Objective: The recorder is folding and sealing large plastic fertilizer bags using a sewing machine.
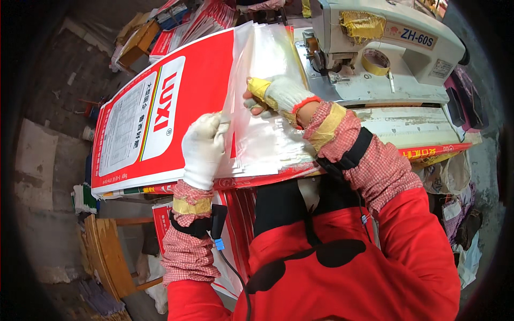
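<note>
Red and white printed woven sacks (209, 69) lie flat in a stack in front of me, with clear plastic liners (270, 53) spreading out from their right-hand ends. My left hand (203, 147), in a white knitted glove, is closed at the border between the top sack and its liner, pinching the film. Over the liners, my right hand (281, 99) has curled fingers; its glove is worn and yellow tape wraps a finger. Whether film is caught in those fingertips is hidden.
A pale industrial sewing machine (391, 37) stands at the right, with a roll of yellow tape (376, 61) on its bed. More stacked sacks (209, 21) lie beyond. A wooden stool (110, 257) is at lower left, and cloth items hang at the right.
</note>
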`<state>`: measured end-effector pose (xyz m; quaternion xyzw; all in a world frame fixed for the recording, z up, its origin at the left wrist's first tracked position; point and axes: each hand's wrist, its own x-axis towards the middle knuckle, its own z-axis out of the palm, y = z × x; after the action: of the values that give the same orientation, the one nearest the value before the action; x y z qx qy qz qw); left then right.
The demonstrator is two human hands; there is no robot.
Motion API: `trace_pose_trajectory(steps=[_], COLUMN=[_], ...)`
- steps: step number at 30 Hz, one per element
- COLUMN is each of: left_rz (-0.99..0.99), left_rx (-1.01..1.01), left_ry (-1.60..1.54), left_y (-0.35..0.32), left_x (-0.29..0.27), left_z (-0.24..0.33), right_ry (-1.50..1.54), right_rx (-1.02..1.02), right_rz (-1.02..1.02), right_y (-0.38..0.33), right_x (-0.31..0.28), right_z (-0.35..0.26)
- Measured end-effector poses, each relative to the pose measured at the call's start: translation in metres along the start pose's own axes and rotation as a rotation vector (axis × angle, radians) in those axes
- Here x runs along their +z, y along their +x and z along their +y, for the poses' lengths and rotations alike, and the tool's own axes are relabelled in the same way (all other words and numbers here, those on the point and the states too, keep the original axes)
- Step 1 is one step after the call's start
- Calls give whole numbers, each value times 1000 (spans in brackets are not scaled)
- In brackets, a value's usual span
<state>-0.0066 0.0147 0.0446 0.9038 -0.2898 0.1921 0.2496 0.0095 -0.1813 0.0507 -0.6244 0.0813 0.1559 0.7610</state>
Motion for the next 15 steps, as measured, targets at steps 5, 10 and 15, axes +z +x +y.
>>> trace_pose_trajectory(steps=[5,10,15], left_rz=[-31,-217,-207], left_rx=[271,295,-387], left_ry=[456,335,-248], left_y=[14,22,30], left_x=[2,13,24], left_z=[23,26,-1], right_ry=[-24,-543,-786], right_rx=[-43,66,-335], right_rz=[62,109,27], right_y=[11,50,36], right_x=[-6,-10,6], right_z=[6,25,21])
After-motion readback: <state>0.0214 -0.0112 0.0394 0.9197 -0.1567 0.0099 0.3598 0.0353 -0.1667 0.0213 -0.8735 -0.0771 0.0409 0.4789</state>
